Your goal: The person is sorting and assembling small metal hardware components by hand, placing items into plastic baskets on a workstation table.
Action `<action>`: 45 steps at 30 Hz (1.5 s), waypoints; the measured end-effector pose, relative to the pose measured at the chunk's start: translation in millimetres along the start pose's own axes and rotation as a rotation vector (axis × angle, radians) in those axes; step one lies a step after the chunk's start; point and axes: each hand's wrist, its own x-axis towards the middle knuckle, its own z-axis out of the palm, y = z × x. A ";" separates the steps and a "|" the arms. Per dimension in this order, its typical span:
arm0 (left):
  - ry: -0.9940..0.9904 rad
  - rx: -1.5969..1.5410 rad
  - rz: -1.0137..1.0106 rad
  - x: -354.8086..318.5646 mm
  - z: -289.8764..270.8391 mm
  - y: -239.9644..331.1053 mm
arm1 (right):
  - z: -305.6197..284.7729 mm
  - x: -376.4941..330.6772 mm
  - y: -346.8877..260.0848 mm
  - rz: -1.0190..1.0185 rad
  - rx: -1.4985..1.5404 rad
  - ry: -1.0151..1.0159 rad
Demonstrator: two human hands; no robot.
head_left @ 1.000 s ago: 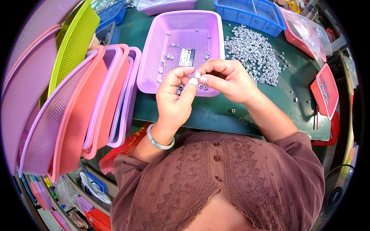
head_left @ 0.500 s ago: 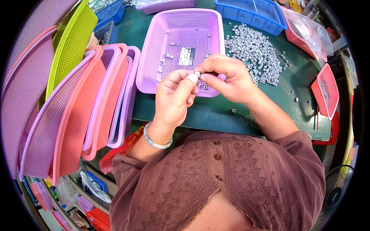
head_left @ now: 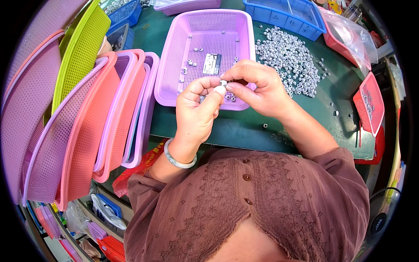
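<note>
My left hand (head_left: 198, 107), with a pale bangle (head_left: 176, 162) at its wrist, pinches a small silvery metal part (head_left: 223, 83) between thumb and fingers. From the other side, my right hand (head_left: 262, 89) has its thumb and index fingertip closed on the same part. Both hands are held over the near rim of a purple mesh basket (head_left: 160, 89). Several small metal parts and a black-and-white card (head_left: 212, 64) lie inside it. To the right of the basket, a heap of similar small grey parts with holes (head_left: 288, 61) spreads over the green table (head_left: 244, 139).
Purple, pink and lime baskets (head_left: 89, 126) stand stacked on edge at the left. A blue divided tray (head_left: 283, 19) sits at the back, near a plastic bag (head_left: 355, 37). A pink tray with small parts (head_left: 369, 105) is at far right. One stray part (head_left: 265, 125) lies near the front edge.
The metal part has turned slightly between my fingertips, and my left thumb has shifted a little. Both hands otherwise stay in the same place.
</note>
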 end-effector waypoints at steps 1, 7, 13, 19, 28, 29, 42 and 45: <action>0.001 -0.008 -0.007 0.0 0.2 0.1 | 0.2 0.0 0.7 -0.007 -0.001 0.007; -0.008 -0.024 -0.020 0.0 0.6 0.4 | 1.0 2.1 0.1 -0.115 -0.081 0.036; 0.017 -0.049 -0.079 -0.1 -0.6 0.3 | 2.0 2.0 0.9 -0.148 -0.109 0.044; -0.013 -0.104 -0.109 1.0 -1.9 0.6 | 2.2 -0.7 -1.4 -0.034 -0.068 0.024; -0.061 -0.243 -0.182 2.8 -7.0 0.2 | 5.7 -2.5 2.9 -0.008 0.057 0.077; -0.059 -0.243 -0.185 2.7 -6.6 0.6 | 5.7 -2.6 3.3 -0.002 0.063 0.075; -0.075 -0.237 -0.185 1.3 -6.4 1.1 | 7.3 -3.3 2.1 0.022 0.096 0.079; -0.080 -0.238 -0.185 1.1 -6.8 1.2 | 7.6 -3.5 1.4 0.036 0.105 0.078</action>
